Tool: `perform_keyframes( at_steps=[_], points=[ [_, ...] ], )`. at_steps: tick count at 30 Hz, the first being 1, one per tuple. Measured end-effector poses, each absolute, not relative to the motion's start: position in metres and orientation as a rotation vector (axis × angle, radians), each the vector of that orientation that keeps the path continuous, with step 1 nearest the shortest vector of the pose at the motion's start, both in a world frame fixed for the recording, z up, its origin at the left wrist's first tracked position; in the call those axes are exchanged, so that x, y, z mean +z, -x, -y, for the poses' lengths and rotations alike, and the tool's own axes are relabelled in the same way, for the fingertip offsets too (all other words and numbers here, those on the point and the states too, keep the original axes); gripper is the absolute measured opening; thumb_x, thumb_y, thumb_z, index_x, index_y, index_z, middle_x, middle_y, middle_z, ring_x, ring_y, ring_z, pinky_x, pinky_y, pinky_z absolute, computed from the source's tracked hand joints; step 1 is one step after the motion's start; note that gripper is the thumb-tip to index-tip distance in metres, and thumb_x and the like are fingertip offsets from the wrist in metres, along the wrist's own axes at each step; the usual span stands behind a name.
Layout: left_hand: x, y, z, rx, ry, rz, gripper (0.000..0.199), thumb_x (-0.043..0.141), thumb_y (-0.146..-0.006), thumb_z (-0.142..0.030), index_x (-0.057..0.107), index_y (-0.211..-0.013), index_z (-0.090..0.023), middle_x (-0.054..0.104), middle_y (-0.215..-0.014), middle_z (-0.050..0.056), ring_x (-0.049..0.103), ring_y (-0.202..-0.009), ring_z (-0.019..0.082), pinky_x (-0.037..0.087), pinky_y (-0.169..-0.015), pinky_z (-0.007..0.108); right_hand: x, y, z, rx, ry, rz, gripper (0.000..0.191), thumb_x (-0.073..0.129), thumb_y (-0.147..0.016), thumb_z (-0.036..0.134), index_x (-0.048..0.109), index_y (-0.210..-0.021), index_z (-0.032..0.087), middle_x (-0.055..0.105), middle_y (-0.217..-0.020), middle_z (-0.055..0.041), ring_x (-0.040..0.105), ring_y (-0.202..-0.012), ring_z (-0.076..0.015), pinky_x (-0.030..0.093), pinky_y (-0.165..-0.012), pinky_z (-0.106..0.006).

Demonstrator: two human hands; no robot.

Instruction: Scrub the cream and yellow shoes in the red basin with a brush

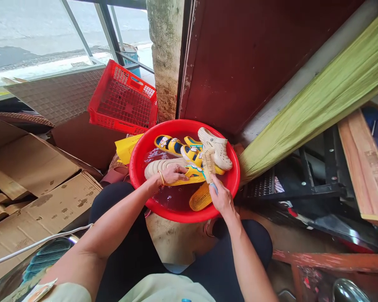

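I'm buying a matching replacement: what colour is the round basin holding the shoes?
The basin is a bright, solid red, shown best in the head view.

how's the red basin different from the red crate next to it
The red basin is round with solid walls, while the red crate is rectangular with mesh sides. The basin sits open side up, holding water and shoes; the crate is tipped up on edge behind it. Both look like bright red plastic.
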State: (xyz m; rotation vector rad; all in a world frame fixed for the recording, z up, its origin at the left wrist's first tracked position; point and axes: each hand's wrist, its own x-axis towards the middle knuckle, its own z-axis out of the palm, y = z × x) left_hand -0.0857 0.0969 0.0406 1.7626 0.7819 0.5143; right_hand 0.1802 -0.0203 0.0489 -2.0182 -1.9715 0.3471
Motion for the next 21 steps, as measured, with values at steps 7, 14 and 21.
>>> perform_keyframes(
  at_steps=[7, 14, 21],
  points=[
    [0.044, 0.098, -0.100, 0.539, -1.578, -0.743, 0.038, 0.074, -0.073, -0.046, 0.083, -0.095, -0.016, 0.078, -0.095, 0.007, 0.068, -0.099, 0.028, 0.052, -0.095, 0.036, 0.038, -0.185, 0.023, 0.480, 2.019, 1.877, 0.058, 0.042, -0.102, 0.035, 0.045, -0.159, 0.025, 0.075, -0.129, -0.0080, 0.076, -0.104, -0.0247, 0.059, -0.091, -0.033],
    [0.060, 0.104, -0.097, 0.504, -1.703, -0.668, 0.036, 0.074, -0.076, -0.049, 0.084, -0.093, -0.018, 0.078, -0.092, 0.005, 0.069, -0.095, 0.027, 0.052, -0.098, 0.038, 0.031, -0.191, 0.026, 0.502, 1.868, 1.890, 0.057, 0.045, -0.100, 0.034, 0.049, -0.157, 0.026, 0.075, -0.129, -0.0078, 0.074, -0.110, -0.0245, 0.059, -0.095, -0.033],
    [0.094, 0.083, -0.115, 0.901, -2.037, -0.586, 0.039, 0.063, -0.092, -0.048, 0.077, -0.082, -0.014, 0.071, -0.098, 0.012, 0.064, -0.091, 0.023, 0.052, -0.093, 0.039, 0.032, -0.194, 0.024, 0.398, 1.821, 1.741, 0.060, 0.046, -0.100, 0.039, 0.046, -0.157, 0.019, 0.075, -0.126, -0.0130, 0.076, -0.102, -0.0256, 0.059, -0.088, -0.034]
  ],
)
